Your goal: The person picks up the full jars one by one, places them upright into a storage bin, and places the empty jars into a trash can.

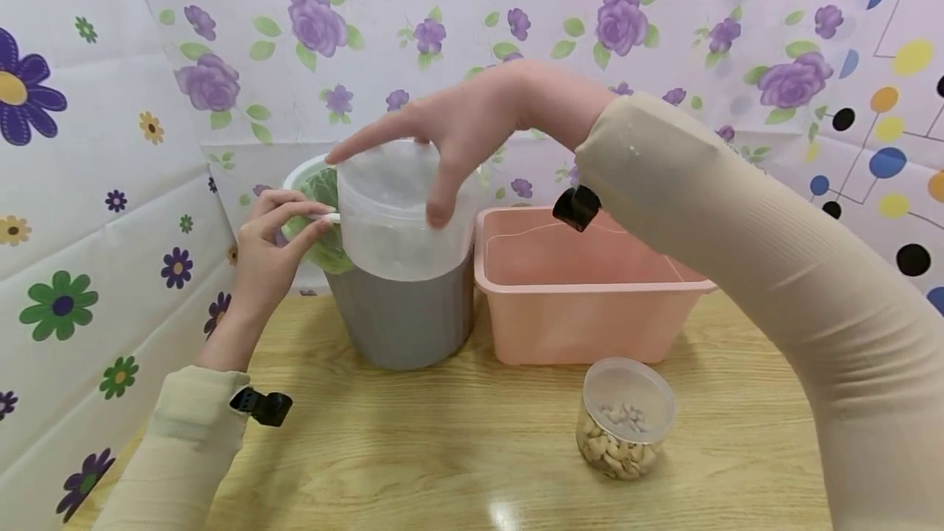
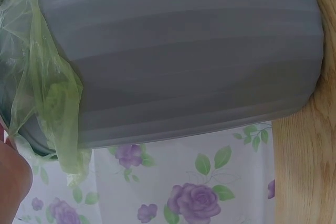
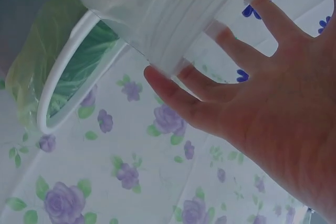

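Observation:
A translucent plastic tub (image 1: 401, 228) overlaps the front of the grey bin (image 1: 406, 318) and part of its opening. My right hand (image 1: 472, 129) holds this tub from above, thumb on the near side and fingers spread round the far side. In the right wrist view the fingertips (image 3: 186, 72) meet the tub's edge. My left hand (image 1: 269, 240) pinches the bin's white rim (image 1: 333, 218) at the left between thumb and fingers. A green plastic bag (image 2: 52, 87) lines the bin and hangs over its outside. What the tub contains cannot be made out.
To the right of the bin stands a pink rectangular basin (image 1: 590, 318). Nearer the front is a clear lidded jar (image 1: 625, 424) with cashews in it. Flowered sheets (image 1: 472, 39) cover the walls behind and at the sides of the wooden table (image 1: 413, 449).

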Motion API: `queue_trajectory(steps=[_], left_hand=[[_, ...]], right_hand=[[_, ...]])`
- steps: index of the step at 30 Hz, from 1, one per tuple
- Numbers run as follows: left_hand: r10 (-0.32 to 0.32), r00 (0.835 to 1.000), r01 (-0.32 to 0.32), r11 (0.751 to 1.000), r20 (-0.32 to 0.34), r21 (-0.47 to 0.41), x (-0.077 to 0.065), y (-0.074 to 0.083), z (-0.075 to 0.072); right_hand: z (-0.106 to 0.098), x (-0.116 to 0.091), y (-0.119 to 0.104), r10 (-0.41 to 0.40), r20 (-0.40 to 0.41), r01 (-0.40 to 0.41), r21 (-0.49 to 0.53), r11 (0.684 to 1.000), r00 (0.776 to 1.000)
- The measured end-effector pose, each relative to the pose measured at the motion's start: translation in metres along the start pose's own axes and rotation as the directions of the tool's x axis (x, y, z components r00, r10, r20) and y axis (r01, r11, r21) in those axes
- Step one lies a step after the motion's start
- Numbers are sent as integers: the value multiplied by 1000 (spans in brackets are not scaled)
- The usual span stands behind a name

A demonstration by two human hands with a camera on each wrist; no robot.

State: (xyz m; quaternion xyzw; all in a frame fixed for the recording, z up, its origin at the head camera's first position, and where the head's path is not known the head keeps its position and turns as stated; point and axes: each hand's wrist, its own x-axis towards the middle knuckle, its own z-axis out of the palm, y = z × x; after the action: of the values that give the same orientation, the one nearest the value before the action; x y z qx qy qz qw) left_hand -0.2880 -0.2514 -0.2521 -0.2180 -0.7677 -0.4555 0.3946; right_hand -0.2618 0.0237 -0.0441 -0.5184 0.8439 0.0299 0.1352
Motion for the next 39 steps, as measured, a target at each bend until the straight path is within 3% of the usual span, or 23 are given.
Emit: queue_trajectory(steps=[9, 14, 22, 34, 39], left_hand=[[4, 1000, -4, 1000, -8, -13, 0, 0, 0], [11, 1000, -11, 1000, -6, -27, -1, 4, 1], [36, 999, -36, 998, -2, -48, -4, 30, 1], [39, 999, -39, 997, 0, -64, -4, 32, 1], [48, 999, -49, 997, -8, -67, -4, 31, 2]], right_hand=[[-18, 15, 6, 98, 2, -98, -21, 995, 995], [-27, 22, 12, 194, 2, -194, -13, 981, 981], [-33, 38, 24, 315, 10, -315, -12, 949, 949], [-34, 57, 45, 357, -42, -357, -5, 934, 933], [-29, 70, 52, 369, -6, -367, 82, 926, 929]])
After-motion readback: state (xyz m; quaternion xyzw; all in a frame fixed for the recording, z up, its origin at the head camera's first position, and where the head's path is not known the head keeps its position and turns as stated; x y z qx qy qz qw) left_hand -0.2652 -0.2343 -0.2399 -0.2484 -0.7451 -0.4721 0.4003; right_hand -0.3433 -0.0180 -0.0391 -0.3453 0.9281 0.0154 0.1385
